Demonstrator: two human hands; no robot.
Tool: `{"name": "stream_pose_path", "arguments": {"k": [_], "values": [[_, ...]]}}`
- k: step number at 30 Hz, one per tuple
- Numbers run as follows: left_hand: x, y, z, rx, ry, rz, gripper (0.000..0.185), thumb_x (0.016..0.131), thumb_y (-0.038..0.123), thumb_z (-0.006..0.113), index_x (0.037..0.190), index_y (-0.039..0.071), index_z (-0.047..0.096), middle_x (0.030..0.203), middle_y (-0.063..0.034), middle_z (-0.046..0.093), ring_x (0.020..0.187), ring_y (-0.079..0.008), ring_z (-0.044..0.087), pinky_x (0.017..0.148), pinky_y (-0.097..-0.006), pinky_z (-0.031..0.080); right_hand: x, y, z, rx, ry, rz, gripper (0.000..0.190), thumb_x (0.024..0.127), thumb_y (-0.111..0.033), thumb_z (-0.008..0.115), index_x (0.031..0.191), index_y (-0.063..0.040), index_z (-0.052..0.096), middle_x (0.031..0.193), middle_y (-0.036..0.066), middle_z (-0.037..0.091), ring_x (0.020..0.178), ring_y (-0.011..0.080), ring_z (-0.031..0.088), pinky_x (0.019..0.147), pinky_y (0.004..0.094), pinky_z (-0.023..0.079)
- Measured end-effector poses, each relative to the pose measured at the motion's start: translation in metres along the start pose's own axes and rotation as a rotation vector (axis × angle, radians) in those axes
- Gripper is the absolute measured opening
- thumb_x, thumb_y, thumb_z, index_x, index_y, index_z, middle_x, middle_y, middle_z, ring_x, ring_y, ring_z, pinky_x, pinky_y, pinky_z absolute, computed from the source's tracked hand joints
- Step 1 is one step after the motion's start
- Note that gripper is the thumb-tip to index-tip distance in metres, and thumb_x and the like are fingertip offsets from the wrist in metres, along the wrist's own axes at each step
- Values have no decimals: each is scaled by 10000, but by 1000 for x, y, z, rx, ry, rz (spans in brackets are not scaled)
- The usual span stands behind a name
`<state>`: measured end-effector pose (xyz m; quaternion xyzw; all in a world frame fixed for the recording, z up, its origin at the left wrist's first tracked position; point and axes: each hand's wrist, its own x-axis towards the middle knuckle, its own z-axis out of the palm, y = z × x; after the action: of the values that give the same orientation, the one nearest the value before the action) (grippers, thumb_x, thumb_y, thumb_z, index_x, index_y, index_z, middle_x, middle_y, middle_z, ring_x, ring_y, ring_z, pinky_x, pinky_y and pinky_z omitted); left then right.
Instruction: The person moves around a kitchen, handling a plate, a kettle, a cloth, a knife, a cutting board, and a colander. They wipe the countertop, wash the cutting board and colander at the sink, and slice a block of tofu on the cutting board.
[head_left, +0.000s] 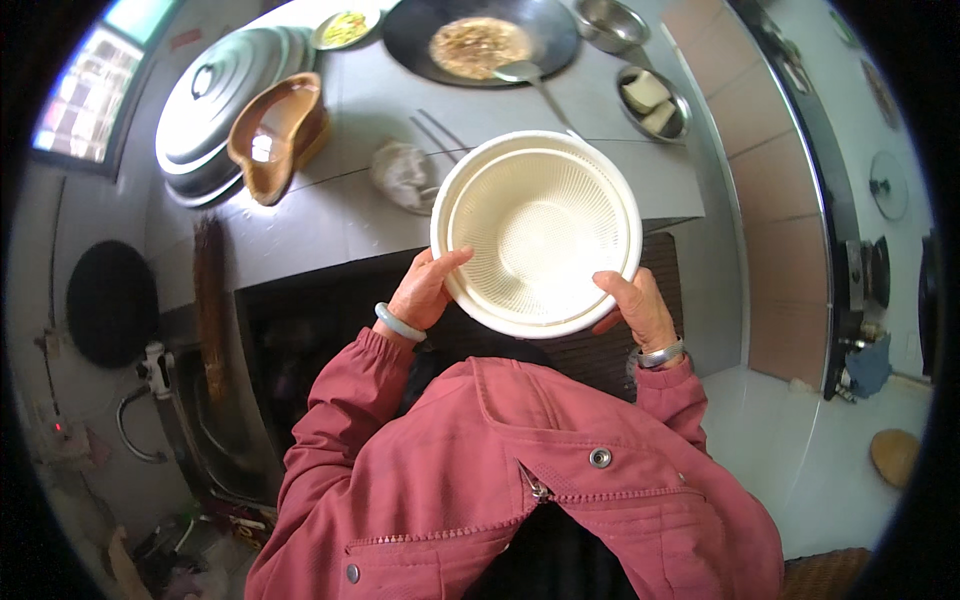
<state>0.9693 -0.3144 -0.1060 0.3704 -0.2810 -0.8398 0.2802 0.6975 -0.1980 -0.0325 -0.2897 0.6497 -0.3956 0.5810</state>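
Observation:
Between my two hands is a white plastic colander (541, 225), nested in a white basin (442, 217), both held in front of my chest. My left hand (427, 289) grips the rim at the lower left, thumb over the inside edge. On the lower right, my right hand (634, 304) pinches the same rim with its thumb on top. The colander looks bare inside. Beyond it, a wok (409, 45) set in the tiled counter holds food in liquid, and a metal spatula (551, 97) rests in it. A crumpled white cloth (401, 174) lies near the colander's left side.
Left on the counter stand a large metal lid (225, 90) and a brown gourd-shaped ladle (274, 135). A plate of chopped vegetables (345, 30), a steel bowl (611, 26) and a dish of pale blocks (649, 105) flank the wok. A brush (210, 300) hangs at the counter's left edge.

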Motion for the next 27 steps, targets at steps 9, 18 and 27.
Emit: {"name": "stream_pose_path", "arguments": {"k": [9, 18, 27], "values": [[109, -37, 99, 636, 109, 299, 451, 787, 64, 708, 1174, -64, 517, 1016, -111, 647, 876, -171, 640, 762, -303, 531, -30, 7, -92, -237, 289, -195, 442, 839, -308, 594, 955, 115, 652, 746, 154, 685, 610, 170, 665, 462, 286, 515], [172, -34, 178, 1251, 97, 571, 542, 762, 286, 769, 998, -34, 402, 868, -273, 635, 786, -419, 656, 672, -455, 525, -53, -2, -98, -386, 585, -250, 403, 824, -296, 587, 909, 95, 642, 710, 176, 670, 668, 216, 665, 628, 353, 517], [223, -55, 228, 1398, -32, 533, 513, 815, 370, 713, 972, -34, 439, 838, -298, 634, 802, -465, 634, 671, -503, 503, -54, 25, -118, -133, 775, -170, 298, 808, -187, 576, 845, 105, 623, 633, 138, 637, 547, 167, 620, 507, 320, 484]]}}
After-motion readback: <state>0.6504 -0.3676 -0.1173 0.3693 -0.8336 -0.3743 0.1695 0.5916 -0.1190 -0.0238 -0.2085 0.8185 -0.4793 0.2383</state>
